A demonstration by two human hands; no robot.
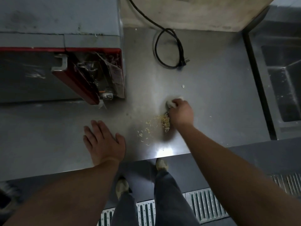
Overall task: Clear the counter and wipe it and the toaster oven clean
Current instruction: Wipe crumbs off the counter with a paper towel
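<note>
Steel counter (211,95), dim kitchen — toaster oven (65,70) at left, door dropped open. Right hand (180,112) clutches a crumpled cloth (171,101), pressed to the steel. Noodle crumbs (161,123) lie just on its near-left side, touching the wrist, their scatter trailing toward the front edge. Left hand (104,142) — flat, fingers spread, holding nothing — rests further left.

One oven (61,46), one cable (169,48), one sink (283,88) and one rag (172,101) show. One tabletop (211,95) carries many scattered crumbs (161,123). Two hands: left (104,142), right (180,113).
</note>
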